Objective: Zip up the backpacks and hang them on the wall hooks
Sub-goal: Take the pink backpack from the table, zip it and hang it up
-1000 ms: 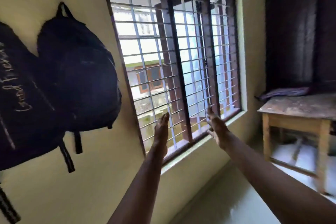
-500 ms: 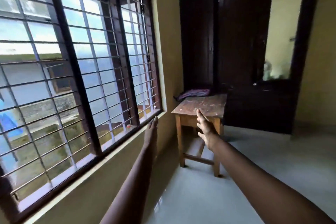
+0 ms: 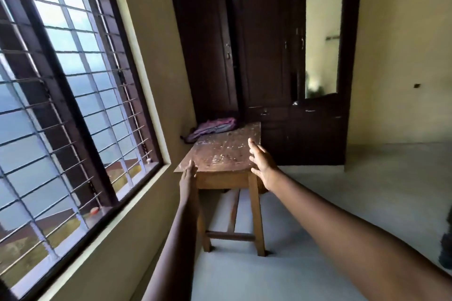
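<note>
A purple backpack [image 3: 212, 126] lies flat at the far end of a worn wooden table [image 3: 225, 154], against the wall corner. My left hand [image 3: 189, 171] is stretched out in front of the table's near left corner, fingers straight and empty. My right hand [image 3: 261, 159] hovers over the table's near right corner, fingers spread and empty. Both hands are well short of the backpack. No wall hooks or other backpacks show in the view.
A barred window [image 3: 73, 105] fills the left wall. A dark wooden wardrobe [image 3: 244, 44] with a tall mirror [image 3: 321, 32] stands behind the table. Pale floor [image 3: 342, 203] stretches to the right, with a dark object [image 3: 446, 244] at the right edge.
The view has swung right, away from the two dark backpacks hanging on the wall. The table and purple backpack now lie ahead, closer, with both hands extended toward them.
</note>
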`<state>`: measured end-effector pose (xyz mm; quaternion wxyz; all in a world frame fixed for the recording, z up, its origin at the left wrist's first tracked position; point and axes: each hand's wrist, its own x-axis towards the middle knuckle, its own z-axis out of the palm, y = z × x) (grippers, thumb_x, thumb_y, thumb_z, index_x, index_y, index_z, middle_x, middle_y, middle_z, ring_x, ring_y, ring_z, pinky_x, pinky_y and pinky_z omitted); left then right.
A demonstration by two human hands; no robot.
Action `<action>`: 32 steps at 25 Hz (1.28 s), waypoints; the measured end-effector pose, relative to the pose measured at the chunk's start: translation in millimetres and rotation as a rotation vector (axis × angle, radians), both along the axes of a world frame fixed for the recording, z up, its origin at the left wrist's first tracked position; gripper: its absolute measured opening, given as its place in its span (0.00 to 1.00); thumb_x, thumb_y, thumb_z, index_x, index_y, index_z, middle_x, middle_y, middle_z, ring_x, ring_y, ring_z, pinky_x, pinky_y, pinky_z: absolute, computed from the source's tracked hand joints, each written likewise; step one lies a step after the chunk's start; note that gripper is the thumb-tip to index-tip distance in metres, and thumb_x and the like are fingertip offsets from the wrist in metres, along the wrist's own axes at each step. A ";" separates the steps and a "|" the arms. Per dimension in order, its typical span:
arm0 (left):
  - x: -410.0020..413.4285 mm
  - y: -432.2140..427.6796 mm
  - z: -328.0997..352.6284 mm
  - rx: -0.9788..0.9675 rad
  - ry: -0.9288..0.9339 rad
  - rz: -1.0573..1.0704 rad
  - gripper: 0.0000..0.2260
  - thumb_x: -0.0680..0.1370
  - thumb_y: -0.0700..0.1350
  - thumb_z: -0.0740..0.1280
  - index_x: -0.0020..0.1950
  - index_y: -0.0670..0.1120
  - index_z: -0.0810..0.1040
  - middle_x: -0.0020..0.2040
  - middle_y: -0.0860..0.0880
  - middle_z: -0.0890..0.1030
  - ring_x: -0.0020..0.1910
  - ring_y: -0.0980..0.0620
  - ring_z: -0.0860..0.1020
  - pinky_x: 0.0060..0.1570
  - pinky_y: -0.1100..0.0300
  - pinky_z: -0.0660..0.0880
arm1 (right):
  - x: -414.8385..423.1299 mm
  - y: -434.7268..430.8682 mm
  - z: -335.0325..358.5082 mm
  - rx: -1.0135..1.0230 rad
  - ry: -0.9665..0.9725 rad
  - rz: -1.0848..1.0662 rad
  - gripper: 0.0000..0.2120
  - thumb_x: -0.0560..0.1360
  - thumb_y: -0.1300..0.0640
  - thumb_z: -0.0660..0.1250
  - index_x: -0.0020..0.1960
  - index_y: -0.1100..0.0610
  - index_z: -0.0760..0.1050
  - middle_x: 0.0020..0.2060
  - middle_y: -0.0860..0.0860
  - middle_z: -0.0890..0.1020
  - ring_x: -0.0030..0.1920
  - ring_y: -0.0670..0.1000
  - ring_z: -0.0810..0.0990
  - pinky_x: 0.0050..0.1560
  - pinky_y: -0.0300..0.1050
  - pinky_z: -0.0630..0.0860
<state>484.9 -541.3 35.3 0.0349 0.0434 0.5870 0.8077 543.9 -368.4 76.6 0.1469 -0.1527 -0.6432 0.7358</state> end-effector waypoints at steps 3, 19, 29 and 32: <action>-97.4 43.3 -3.7 -0.022 0.014 0.005 0.20 0.80 0.50 0.56 0.70 0.44 0.68 0.68 0.45 0.72 0.69 0.49 0.69 0.63 0.58 0.61 | -71.4 41.6 6.1 0.031 0.004 -0.056 0.25 0.77 0.42 0.57 0.70 0.52 0.66 0.70 0.51 0.70 0.69 0.53 0.69 0.63 0.48 0.68; -408.3 319.2 -82.4 -0.171 -0.172 0.181 0.19 0.79 0.52 0.60 0.67 0.44 0.73 0.67 0.45 0.74 0.68 0.45 0.70 0.67 0.50 0.64 | -432.8 329.3 -40.8 0.284 -0.059 0.102 0.20 0.78 0.52 0.61 0.67 0.58 0.69 0.68 0.55 0.73 0.67 0.52 0.71 0.64 0.46 0.67; -627.7 410.6 -179.7 -0.828 -0.071 0.468 0.21 0.77 0.48 0.65 0.67 0.41 0.71 0.66 0.39 0.73 0.68 0.41 0.69 0.67 0.51 0.63 | -712.8 420.0 -119.0 0.470 -0.198 0.295 0.18 0.76 0.51 0.64 0.63 0.57 0.73 0.61 0.54 0.78 0.54 0.48 0.76 0.59 0.49 0.73; -725.7 438.2 -206.6 -1.047 -0.089 0.435 0.23 0.76 0.50 0.64 0.70 0.42 0.69 0.69 0.41 0.71 0.72 0.41 0.63 0.72 0.46 0.58 | -809.9 427.5 -128.3 0.649 -0.290 0.450 0.19 0.76 0.52 0.65 0.64 0.58 0.71 0.62 0.56 0.77 0.55 0.50 0.76 0.60 0.46 0.72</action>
